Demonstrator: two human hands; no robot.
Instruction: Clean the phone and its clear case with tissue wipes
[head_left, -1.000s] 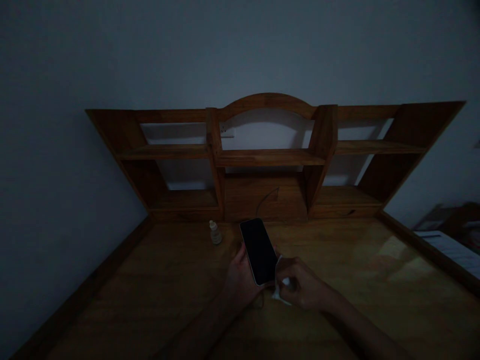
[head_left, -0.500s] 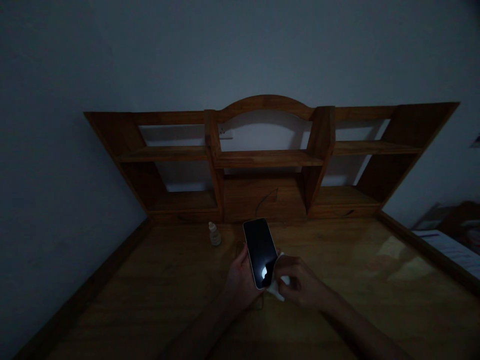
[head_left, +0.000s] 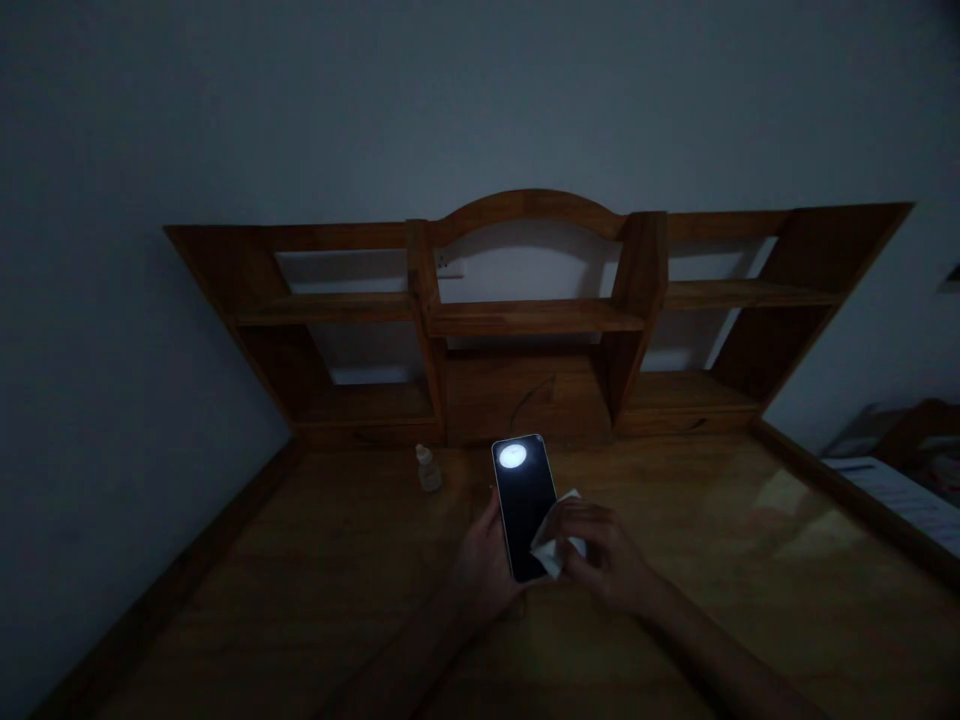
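Phone: I have the phone point(head_left: 529, 515) just below the centre of the frame, raised over the desk point(head_left: 315, 580), long side running up the picture with its top leaning a little left.
My left hand: my left hand point(head_left: 484, 560) is curled around the phone's left side and lower end, thumb along the edge, the other fingers mostly hidden beneath. I take this as a cradle from below and the side, so the dark face lies bare and turned up toward me.
My right hand: my right hand point(head_left: 596, 548) comes in from the lower right, fingertips bunched and pinching a white cloth point(head_left: 553, 560) against the phone's lower right. Bunching it probably lets me press on a small patch; the opposite grip likely steadies the phone against that push.
Cloth: thin, white and crumpled, perhaps tissue; one corner pokes above my knuckles, and another part lies over the glass.
Screen: black and glossy, with a thin pale rim and rounded corners. A bright white oval point(head_left: 513, 456) sits at its upper left, which looks like a reflected lamp. The room is too dim to make out smudges.
Bottle: a small bottle point(head_left: 429, 472) with a pale cap stands on the desk, left of the phone, apart from both hands, perhaps set there to be within reach yet out of the way.
Shelf: the wooden shelf point(head_left: 536, 317) spans the middle of the frame, behind everything I hold.
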